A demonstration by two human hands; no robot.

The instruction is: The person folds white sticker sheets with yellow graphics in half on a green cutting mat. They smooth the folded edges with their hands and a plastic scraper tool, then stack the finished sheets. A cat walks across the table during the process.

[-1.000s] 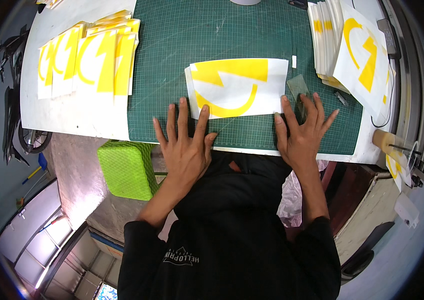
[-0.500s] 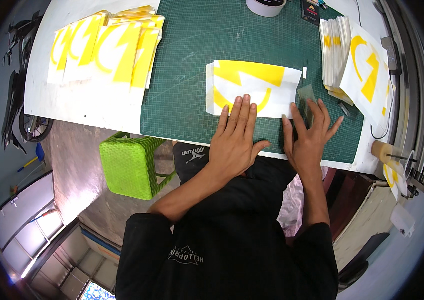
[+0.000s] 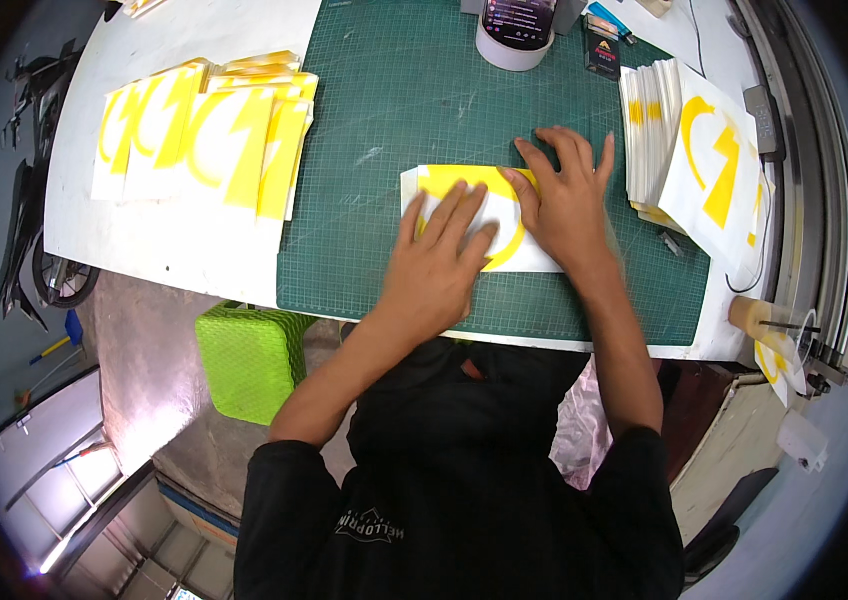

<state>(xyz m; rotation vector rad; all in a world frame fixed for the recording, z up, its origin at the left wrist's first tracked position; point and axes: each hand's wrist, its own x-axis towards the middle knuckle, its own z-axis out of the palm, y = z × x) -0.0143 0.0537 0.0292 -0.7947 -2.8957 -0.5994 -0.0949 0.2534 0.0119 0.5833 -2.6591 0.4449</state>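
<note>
A white paper sheet with yellow print (image 3: 504,225) lies on the green cutting mat (image 3: 394,120), a narrow flap at its left end. My left hand (image 3: 436,262) rests on its middle, palm down with fingers spread, slightly blurred. Across the sheet's right end reaches my right hand (image 3: 566,200), fingers apart. Its thumb touches the paper near the upper edge, and the other fingertips extend over the mat beyond it. Hand and forearm hide the sheet's right end, so whether it is folded over there I cannot tell.
Finished-looking yellow-and-white paper pieces (image 3: 214,140) overlap at left. A stack of similar sheets (image 3: 649,140) stands at right, beside a small metal piece (image 3: 671,243). A phone (image 3: 519,22) on a white roll and a dark small box (image 3: 602,50) are behind. A green stool (image 3: 249,360) stands below.
My right hand has moved from beside the sheet up and left onto its right end. My left hand has shifted left with fingers more spread. The whole view has tilted slightly.
</note>
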